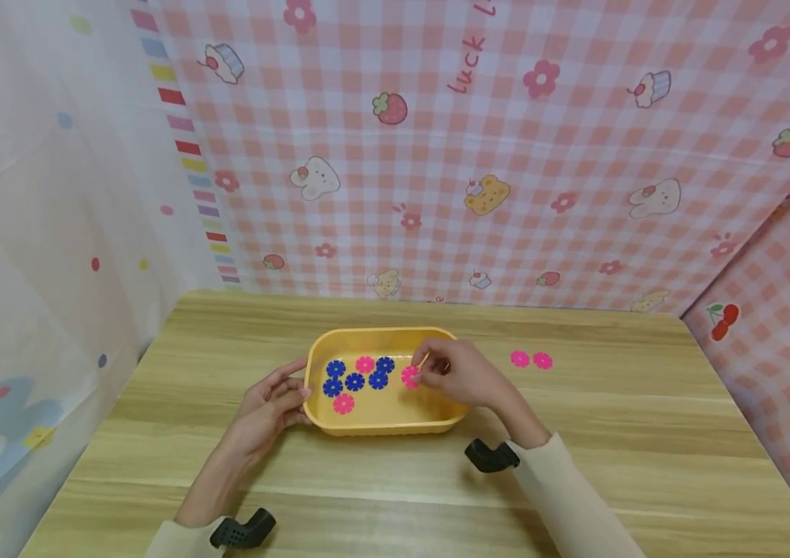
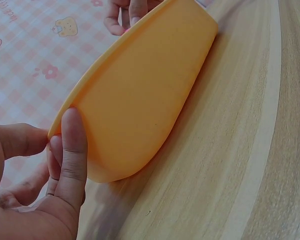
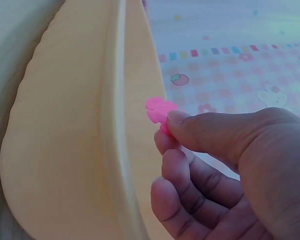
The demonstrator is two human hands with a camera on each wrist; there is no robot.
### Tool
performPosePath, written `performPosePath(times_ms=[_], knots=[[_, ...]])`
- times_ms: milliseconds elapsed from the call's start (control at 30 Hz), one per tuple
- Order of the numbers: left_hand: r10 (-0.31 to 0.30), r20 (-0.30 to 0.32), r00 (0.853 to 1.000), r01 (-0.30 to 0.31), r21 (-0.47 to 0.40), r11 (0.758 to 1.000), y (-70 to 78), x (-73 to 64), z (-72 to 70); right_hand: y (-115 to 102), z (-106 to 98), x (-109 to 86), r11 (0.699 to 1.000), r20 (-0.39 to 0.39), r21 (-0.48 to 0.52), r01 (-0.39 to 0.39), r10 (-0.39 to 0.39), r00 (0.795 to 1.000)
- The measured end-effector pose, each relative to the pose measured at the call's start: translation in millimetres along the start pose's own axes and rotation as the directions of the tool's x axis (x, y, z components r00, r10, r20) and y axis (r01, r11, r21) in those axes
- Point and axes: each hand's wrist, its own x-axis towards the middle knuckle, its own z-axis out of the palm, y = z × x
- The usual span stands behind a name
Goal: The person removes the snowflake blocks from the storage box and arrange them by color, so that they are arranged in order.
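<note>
A yellow plastic basket (image 1: 381, 428) rests on the table with several blue snowflake discs (image 1: 355, 381) and two pink ones (image 1: 343, 404) lying inside. My left hand (image 1: 265, 407) grips the basket's left end, its thumb (image 2: 73, 145) against the outer wall near the rim. Over the basket's right half, my right hand (image 1: 460, 373) pinches a pink snowflake disc (image 3: 160, 109) between thumb and forefinger. The other fingers of that hand are loosely curled below. In the left wrist view the basket's inside is hidden by its wall.
Two pink discs (image 1: 531, 359) lie on the wooden table (image 1: 611, 418) to the right of the basket. A pink checked cloth (image 1: 436, 155) hangs behind the table, with cloth walls at both sides. Black wrist mounts (image 1: 244, 531) sit at both cuffs.
</note>
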Motion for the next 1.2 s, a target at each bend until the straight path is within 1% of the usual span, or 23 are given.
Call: performPosePath(times_ms=[200,367,567,700,967,1067,1200], knots=[[-0.006,-0.006,1.000,0.006,-0.002,1.000,0.3,0.1,-0.4,4,-6,-11.6,0.999,-0.068,0.037,-0.003,0.005,0.998],[-0.014,-0.011,1.000,0.014,-0.001,1.000,0.0,0.2,-0.9,11,-9,-22.0,0.997,-0.119,0.076,-0.009,0.018,0.993],[-0.014,-0.013,1.000,0.014,0.001,1.000,1.2,0.4,-0.7,20,-15,-31.7,0.990,-0.154,0.129,-0.058,0.078,0.985],[-0.019,-0.018,1.000,0.019,0.000,1.000,1.9,0.3,0.0,26,-19,-36.5,0.984,-0.173,0.153,-0.091,0.117,0.978],[-0.013,-0.019,1.000,0.013,0.013,1.000,1.8,0.6,1.4,45,-27,-46.5,0.975,-0.232,0.204,-0.090,0.138,0.963],[-0.014,-0.020,1.000,0.015,0.018,1.000,1.1,0.2,1.0,52,-32,-49.9,0.973,-0.246,0.204,-0.112,0.161,0.956],[-0.014,-0.020,1.000,0.015,0.010,1.000,-0.1,-0.2,-0.1,61,-38,-55.3,0.973,-0.280,0.184,-0.140,0.189,0.941]])
